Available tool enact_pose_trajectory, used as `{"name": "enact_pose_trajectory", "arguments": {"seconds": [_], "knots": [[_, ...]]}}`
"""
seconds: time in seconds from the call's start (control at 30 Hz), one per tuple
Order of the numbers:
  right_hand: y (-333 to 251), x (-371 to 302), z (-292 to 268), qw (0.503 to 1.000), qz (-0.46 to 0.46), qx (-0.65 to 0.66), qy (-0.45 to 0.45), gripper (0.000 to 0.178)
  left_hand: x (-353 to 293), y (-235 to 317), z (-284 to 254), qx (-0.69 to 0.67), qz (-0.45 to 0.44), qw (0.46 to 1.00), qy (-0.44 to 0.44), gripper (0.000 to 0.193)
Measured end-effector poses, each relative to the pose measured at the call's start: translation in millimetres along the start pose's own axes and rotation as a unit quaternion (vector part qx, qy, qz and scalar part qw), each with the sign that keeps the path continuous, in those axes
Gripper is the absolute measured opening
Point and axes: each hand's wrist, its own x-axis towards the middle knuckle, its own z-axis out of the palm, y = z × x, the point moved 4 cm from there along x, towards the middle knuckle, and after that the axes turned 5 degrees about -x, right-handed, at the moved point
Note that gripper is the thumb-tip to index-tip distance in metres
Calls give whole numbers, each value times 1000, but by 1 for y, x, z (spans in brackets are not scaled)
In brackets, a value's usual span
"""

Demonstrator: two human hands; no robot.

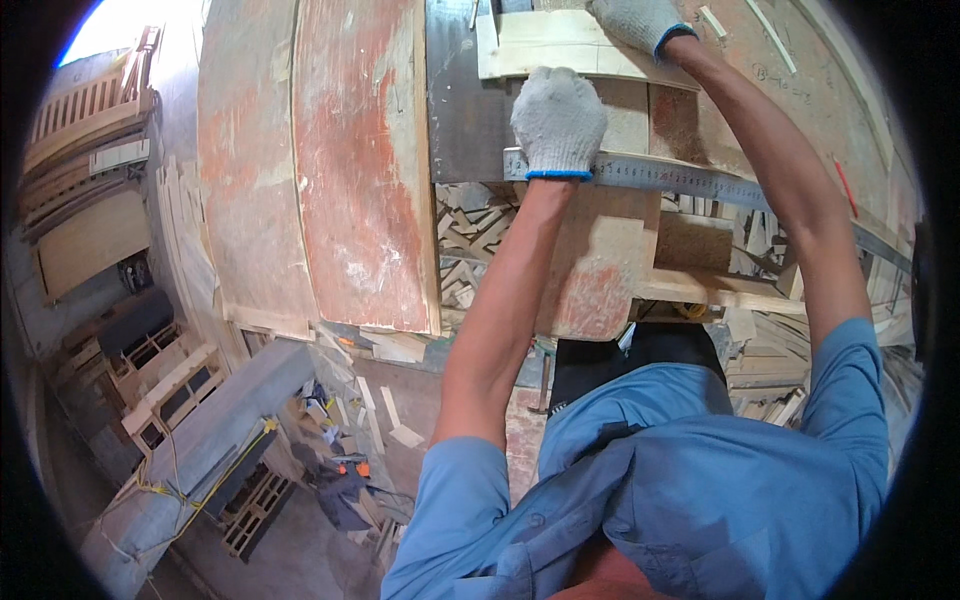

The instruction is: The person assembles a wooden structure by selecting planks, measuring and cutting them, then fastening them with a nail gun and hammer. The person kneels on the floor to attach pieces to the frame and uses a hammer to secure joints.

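Observation:
A pale wooden board (550, 32) lies across the bench top at the upper middle. My left hand (560, 120), in a grey knit glove with a blue cuff, is closed at the board's near edge, its fingers curled there. Under the left wrist runs a long steel ruler (680, 180), which stretches right beneath my right forearm. My right hand (640, 24), gloved the same way, rests over the board's right part with its fingers drawn together. The top of the picture cuts off part of it, and whatever it holds is hidden.
Large red-stained panels (360, 170) lie to the left. Wood offcuts (468, 240) fill the gaps below the ruler. A red pencil-like stick (845, 188) lies at the right. A long grey beam (220, 430) with a yellow cord stands at the lower left, near slatted wooden pieces (85, 110).

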Motion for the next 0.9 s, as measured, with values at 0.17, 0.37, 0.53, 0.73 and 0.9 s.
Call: {"name": "enact_pose_trajectory", "arguments": {"seconds": [0.17, 0.37, 0.53, 0.73, 0.9], "knots": [[-2, -6, -6, 1000, 10, 14, -10, 29, -4, 1, -2, 1, -14, 1000, 5, 24], [-6, -12, -7, 1000, 10, 13, -15, 29, -4, 3, -4, 25, -6, 1000, -2, 25], [-5, -12, -7, 1000, 14, 8, -14, 28, -6, 2, -3, 31, -13, 999, 2, 26], [-7, -12, -4, 1000, 16, 15, -14, 28, -7, -2, 1, 29, 4, 999, 20, 26], [-1, -13, 17, 996, -39, 12, 84, 33, -8, 6, -8, 20, 8, 1000, -8, 26]]}}
